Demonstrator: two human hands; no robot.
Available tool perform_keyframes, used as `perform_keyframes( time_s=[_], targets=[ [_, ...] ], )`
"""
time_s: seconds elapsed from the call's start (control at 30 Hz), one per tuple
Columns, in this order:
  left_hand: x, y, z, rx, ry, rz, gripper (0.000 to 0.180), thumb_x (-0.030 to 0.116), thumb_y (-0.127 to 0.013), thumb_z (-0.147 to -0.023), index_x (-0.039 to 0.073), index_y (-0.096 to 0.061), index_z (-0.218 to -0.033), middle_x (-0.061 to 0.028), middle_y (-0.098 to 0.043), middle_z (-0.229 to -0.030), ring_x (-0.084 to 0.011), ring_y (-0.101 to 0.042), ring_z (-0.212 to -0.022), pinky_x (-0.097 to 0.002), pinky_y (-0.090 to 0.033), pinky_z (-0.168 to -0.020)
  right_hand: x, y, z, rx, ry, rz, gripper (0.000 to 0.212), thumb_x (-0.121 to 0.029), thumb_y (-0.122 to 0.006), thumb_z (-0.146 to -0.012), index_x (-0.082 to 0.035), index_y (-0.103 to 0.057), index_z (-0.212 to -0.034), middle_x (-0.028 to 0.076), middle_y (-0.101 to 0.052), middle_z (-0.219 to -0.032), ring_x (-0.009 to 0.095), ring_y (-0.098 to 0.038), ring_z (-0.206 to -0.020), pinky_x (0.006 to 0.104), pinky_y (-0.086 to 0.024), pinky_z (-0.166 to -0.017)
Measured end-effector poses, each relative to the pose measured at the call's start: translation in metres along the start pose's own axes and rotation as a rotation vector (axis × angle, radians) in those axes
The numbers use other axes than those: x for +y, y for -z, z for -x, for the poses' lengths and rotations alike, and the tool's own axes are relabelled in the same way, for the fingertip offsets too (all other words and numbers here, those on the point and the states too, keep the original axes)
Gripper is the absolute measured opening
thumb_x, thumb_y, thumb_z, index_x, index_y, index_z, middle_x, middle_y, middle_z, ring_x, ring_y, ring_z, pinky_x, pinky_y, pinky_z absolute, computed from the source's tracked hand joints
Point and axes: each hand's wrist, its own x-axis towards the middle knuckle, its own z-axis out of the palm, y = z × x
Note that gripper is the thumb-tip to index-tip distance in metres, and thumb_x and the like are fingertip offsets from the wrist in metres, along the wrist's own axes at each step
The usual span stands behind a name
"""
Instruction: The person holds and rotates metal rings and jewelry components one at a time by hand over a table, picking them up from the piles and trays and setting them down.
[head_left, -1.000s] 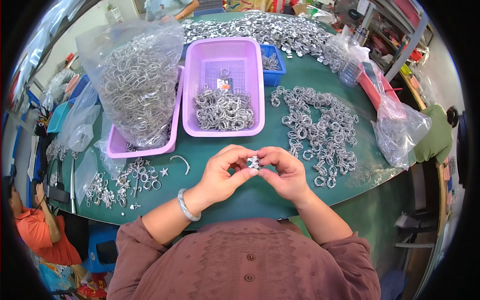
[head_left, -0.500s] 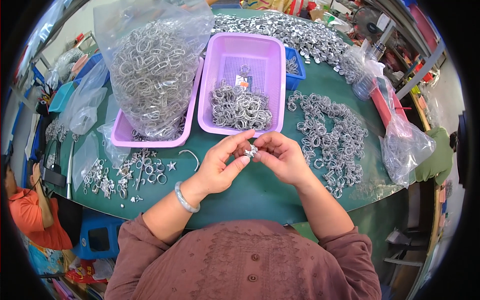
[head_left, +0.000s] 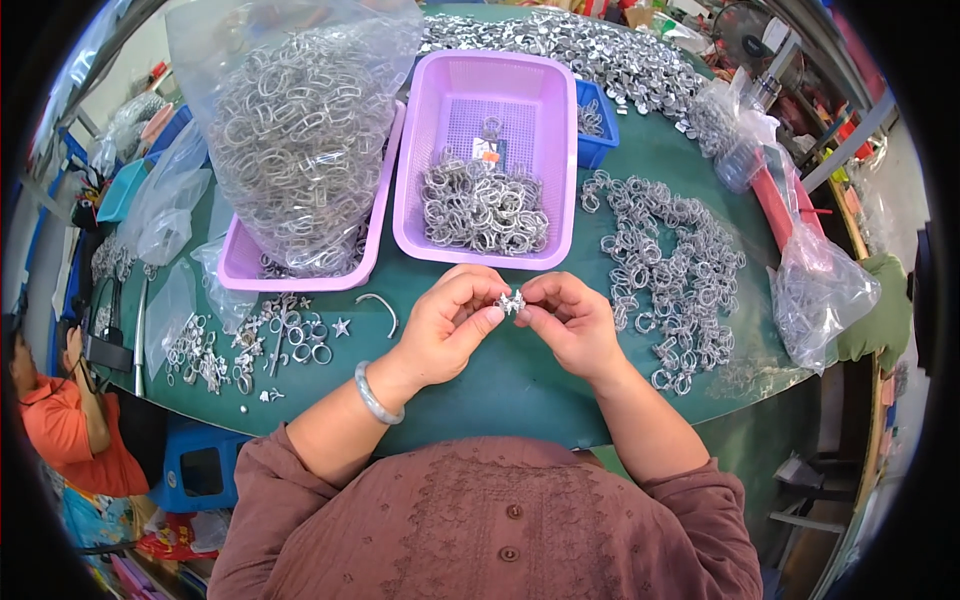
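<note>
A small silver metal ring piece [head_left: 512, 302] is pinched between the fingertips of both hands, just above the green table [head_left: 520, 385]. My left hand [head_left: 447, 325] grips its left side and wears a pale bangle at the wrist. On the other side, my right hand [head_left: 572, 322] holds it with thumb and forefinger. Directly behind the hands stands a purple basket [head_left: 487, 90] with a heap of silver rings [head_left: 482, 210] in its near half.
A clear bag full of metal rings [head_left: 298, 140] sits in a second purple basket [head_left: 240, 262] at the left. Loose rings [head_left: 672, 275] spread over the table at the right, small parts [head_left: 250, 345] at the left. A person in orange [head_left: 62, 425] sits at far left.
The view has shifted so the table and baskets sit lower and closer. Both hands stay together on the small ring piece, with only slight finger movement.
</note>
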Motion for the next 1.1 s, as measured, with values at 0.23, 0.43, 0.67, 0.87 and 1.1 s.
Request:
perform_keyframes(
  time_s=[0.23, 0.43, 0.67, 0.87, 1.1],
  targets=[
    [-0.0002, -0.0007, 0.0004, 0.024, 0.014, -0.087, 0.015, 0.004, -0.053, -0.086, 0.000, -0.056, -0.100, -0.0078, -0.049, -0.105, -0.0116, -0.050, -0.089, -0.0246, -0.042, -0.077, 0.0027, 0.0017, 0.0014, -0.002, -0.012, 0.030, 0.014, 0.005, -0.061, -0.078, 0.001, -0.055, -0.091, 0.004, -0.059, -0.081, 0.010, -0.058, -0.073, 0.0234, -0.048, -0.065],
    [-0.0041, 0.0016, 0.0007, 0.022, -0.019, -0.148, 0.015, 0.003, -0.052, -0.086, 0.000, -0.056, -0.101, -0.0070, -0.051, -0.103, -0.0108, -0.051, -0.087, -0.0234, -0.043, -0.075, 0.0005, -0.0001, 0.0012, 0.013, -0.012, 0.050, 0.019, 0.004, -0.062, -0.078, 0.000, -0.056, -0.095, 0.004, -0.060, -0.084, 0.010, -0.058, -0.073, 0.0233, -0.048, -0.065],
    [-0.0055, 0.0014, 0.0018, 0.021, -0.033, -0.149, 0.020, 0.000, -0.051, -0.086, -0.001, -0.055, -0.106, -0.0066, -0.050, -0.104, -0.0113, -0.053, -0.088, -0.0232, -0.045, -0.076, 0.0042, 0.0015, 0.0013, -0.012, 0.045, 0.141, 0.017, 0.004, -0.062, -0.077, 0.001, -0.058, -0.094, 0.005, -0.060, -0.084, 0.010, -0.058, -0.072, 0.0232, -0.048, -0.064],
    [-0.0039, -0.0008, 0.0032, 0.044, 0.029, -0.072, 0.026, 0.002, -0.052, -0.086, 0.000, -0.053, -0.112, -0.0069, -0.048, -0.110, -0.0127, -0.049, -0.095, -0.0261, -0.042, -0.083, 0.0017, 0.0009, 0.0012, 0.003, 0.067, 0.194, 0.017, 0.005, -0.063, -0.076, 0.001, -0.059, -0.092, 0.005, -0.060, -0.085, 0.011, -0.058, -0.073, 0.0234, -0.048, -0.065],
    [-0.0029, -0.0008, 0.0027, 0.050, 0.022, -0.067, 0.025, 0.002, -0.052, -0.086, 0.000, -0.054, -0.111, -0.0069, -0.048, -0.109, -0.0128, -0.050, -0.095, -0.0262, -0.042, -0.083, 0.0001, 0.0009, 0.0011, 0.017, 0.087, 0.225, 0.017, 0.005, -0.063, -0.076, 0.001, -0.060, -0.092, 0.006, -0.060, -0.085, 0.011, -0.058, -0.072, 0.0238, -0.048, -0.065]
  ],
)
